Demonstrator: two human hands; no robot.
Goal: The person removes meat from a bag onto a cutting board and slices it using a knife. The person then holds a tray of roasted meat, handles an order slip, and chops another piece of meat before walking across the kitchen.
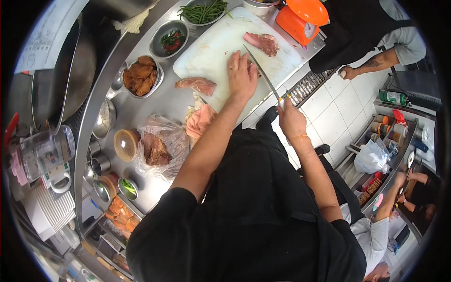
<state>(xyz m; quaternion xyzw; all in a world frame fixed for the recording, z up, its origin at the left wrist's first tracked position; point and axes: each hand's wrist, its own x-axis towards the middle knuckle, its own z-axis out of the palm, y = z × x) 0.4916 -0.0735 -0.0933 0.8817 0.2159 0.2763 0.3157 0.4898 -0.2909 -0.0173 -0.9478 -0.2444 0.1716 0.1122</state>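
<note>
On the white cutting board [202, 61], my left hand [242, 80] presses down with bent fingers over a piece of meat [254, 67], most of which it hides. My right hand [292, 123] grips a knife [264, 73] by its handle; the long blade lies just right of my left fingertips. A cut of raw meat [263, 43] rests on the upper right of the board, and another meat piece [196, 85] lies at its left edge. A crumpled pinkish cloth [201, 121] sits by the board's lower left corner, beside my left forearm.
Left of the board stand a bowl of green beans [204, 13], a bowl with chillies [172, 41], a bowl of brown meat [140, 77] and bagged meat [157, 148]. An orange scale [300, 23] stands upper right. Co-workers are at right, one with a hand [348, 72] near.
</note>
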